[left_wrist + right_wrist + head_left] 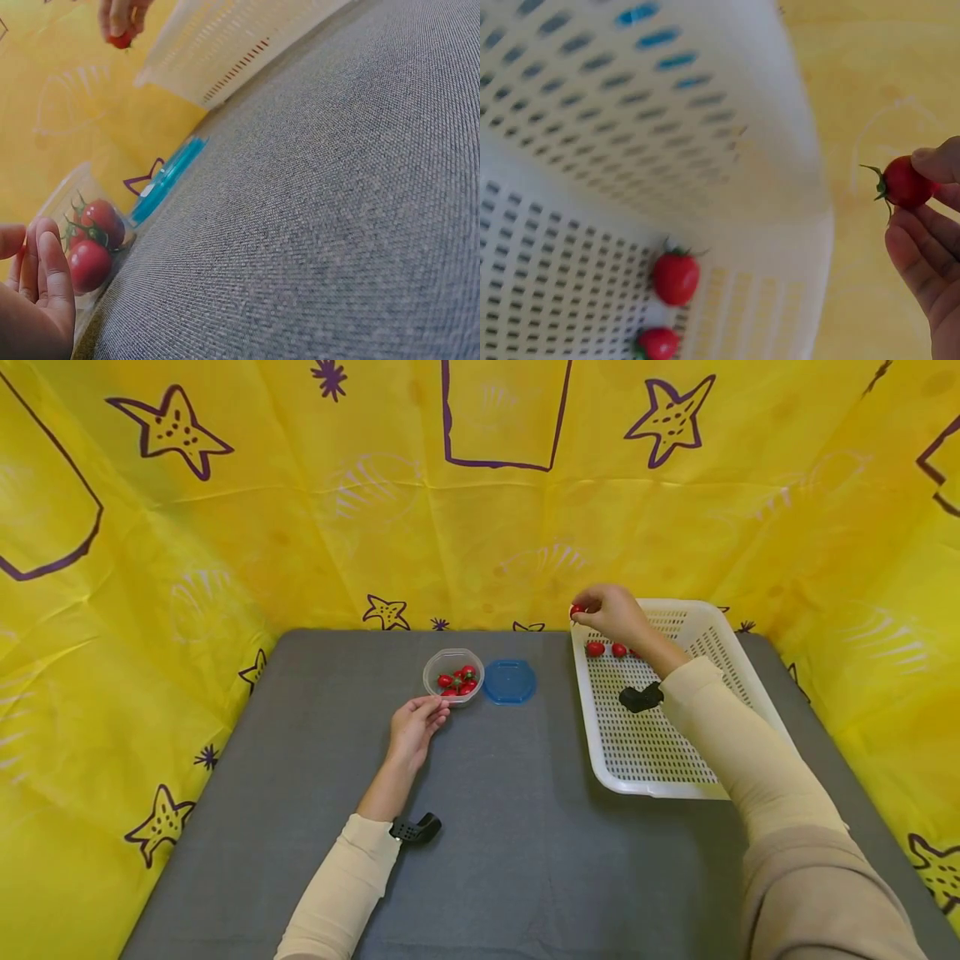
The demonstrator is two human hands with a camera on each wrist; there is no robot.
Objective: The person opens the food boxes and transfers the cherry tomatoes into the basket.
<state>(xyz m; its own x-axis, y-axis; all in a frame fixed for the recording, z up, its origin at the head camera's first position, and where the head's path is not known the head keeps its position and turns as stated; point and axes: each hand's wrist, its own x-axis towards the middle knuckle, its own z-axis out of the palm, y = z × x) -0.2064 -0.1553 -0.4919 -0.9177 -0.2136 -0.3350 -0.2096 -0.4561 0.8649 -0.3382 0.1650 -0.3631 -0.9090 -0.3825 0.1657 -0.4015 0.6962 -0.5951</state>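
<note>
My right hand [617,614] pinches a red cherry tomato [909,182] with a green stem, above the far left corner of a white perforated basket [596,752]. Several more tomatoes lie along the far end inside; a plump one [676,277] shows in the right wrist view. My left hand [415,727] has its fingertips at the near rim of a clear plastic container [430,670], its fingers loosely extended. Several cherry tomatoes [90,266] with stems sit in that container. A blue lid [510,682] lies flat just right of it.
A grey cloth covers the table [480,860]. Yellow sheeting [480,552] with purple starfish drawings rises behind the table and on both sides. The basket stands at the right, under my right forearm.
</note>
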